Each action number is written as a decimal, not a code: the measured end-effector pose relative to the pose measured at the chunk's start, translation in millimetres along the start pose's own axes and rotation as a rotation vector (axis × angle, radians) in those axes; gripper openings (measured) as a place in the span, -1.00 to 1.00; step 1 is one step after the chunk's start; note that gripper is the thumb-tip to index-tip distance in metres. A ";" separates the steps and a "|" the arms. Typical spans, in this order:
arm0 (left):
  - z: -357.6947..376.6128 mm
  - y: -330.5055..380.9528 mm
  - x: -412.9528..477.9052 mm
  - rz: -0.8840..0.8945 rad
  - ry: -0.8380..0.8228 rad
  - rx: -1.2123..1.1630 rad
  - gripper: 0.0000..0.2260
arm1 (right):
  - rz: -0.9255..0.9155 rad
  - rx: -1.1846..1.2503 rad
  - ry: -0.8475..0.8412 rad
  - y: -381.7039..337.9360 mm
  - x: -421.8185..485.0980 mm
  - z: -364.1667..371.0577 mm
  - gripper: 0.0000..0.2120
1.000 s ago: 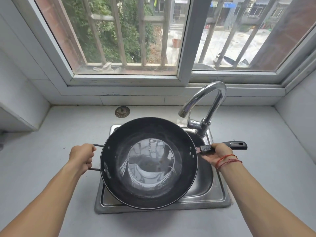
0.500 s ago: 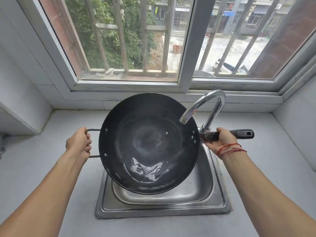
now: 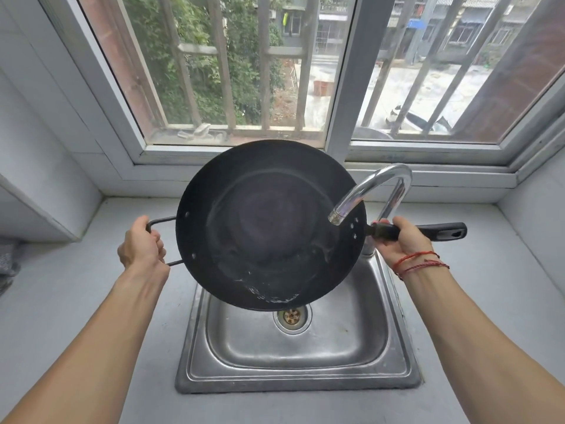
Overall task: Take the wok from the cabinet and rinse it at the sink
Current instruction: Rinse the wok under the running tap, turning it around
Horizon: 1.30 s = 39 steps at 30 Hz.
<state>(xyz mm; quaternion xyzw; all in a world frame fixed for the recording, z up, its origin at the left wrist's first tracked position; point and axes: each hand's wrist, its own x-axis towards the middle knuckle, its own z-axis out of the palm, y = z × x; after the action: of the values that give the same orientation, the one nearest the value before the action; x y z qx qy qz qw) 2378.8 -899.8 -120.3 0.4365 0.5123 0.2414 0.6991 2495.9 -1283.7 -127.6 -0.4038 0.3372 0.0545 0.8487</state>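
The black wok (image 3: 269, 224) is held in the air over the stainless steel sink (image 3: 298, 341), tipped steeply so its inside faces the camera and its far rim rises in front of the window sill (image 3: 428, 175). A little water (image 3: 269, 293) pools at the low near edge, just above the brass-coloured drain (image 3: 292, 316) (the basin below looks wet but holds no dishes).

The left hand (image 3: 142, 247) has its fingers curled shut around the wire loop handle (image 3: 162, 221) on the wok's left side. The right hand (image 3: 400, 240) is clamped on the long black handle (image 3: 428, 232) — thumb on top, fingers wrapped beneath — with the handle's end sticking out past the hand to the right. Red string bracelets (image 3: 419, 264) circle that wrist.

The chrome gooseneck faucet (image 3: 376, 191) arches from behind the right hand, and its spout hangs in front of the wok's right rim; no stream shows at the spout.

The grey countertop (image 3: 76, 286) surrounds the sink, and a barred window (image 3: 244, 71) fills the wall behind — greenery and a street beyond.
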 end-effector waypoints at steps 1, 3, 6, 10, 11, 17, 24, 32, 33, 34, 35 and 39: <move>0.1 0.3 -1.5 0.005 0.007 -0.007 -0.71 | 0.006 0.029 -0.011 -1.0 -0.7 2.0 -0.94; 0.4 1.4 -4.3 0.025 0.006 -0.017 -0.68 | 0.017 0.077 -0.031 -2.8 -2.5 5.9 -0.94; 1.9 6.2 -7.2 0.068 -0.006 -0.054 -0.69 | 0.034 0.139 -0.061 -3.8 -2.5 9.6 -0.94; 4.0 14.0 -7.9 0.108 -0.006 -0.118 -0.73 | 0.050 0.192 -0.091 -3.4 -2.8 14.2 -0.92; 4.0 15.1 -7.0 0.114 -0.006 -0.131 -0.74 | 0.053 0.207 -0.097 -3.1 -3.7 16.2 -0.91; 1.1 17.3 -3.4 0.166 -0.026 -0.190 -0.76 | 0.080 0.279 -0.135 -4.4 -3.0 24.9 -0.88; 1.0 21.1 -3.5 0.177 -0.043 -0.216 -0.74 | 0.085 0.283 -0.146 -6.5 -1.6 30.8 -0.86; -0.8 16.6 -4.7 0.188 -0.046 -0.225 -0.74 | 0.087 0.282 -0.144 -4.6 1.1 28.0 -0.90; -0.9 16.5 -4.6 0.187 -0.046 -0.226 -0.74 | 0.087 0.281 -0.142 -4.5 1.9 27.7 -0.89; -1.1 16.4 -4.7 0.186 -0.046 -0.229 -0.74 | 0.087 0.282 -0.140 -4.4 2.3 27.5 -0.89; -1.2 16.1 -4.3 0.183 -0.046 -0.232 -0.74 | 0.086 0.282 -0.138 -4.3 2.7 27.3 -0.89; -0.8 16.1 -3.6 0.179 -0.046 -0.238 -0.74 | 0.082 0.286 -0.131 -4.8 1.8 27.9 -0.88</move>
<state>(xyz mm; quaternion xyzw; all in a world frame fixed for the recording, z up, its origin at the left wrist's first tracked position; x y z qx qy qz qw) 2378.5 -894.2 -104.7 0.3998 0.4231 0.3517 0.7331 2513.7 -1267.1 -113.1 -0.2602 0.3016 0.0665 0.9148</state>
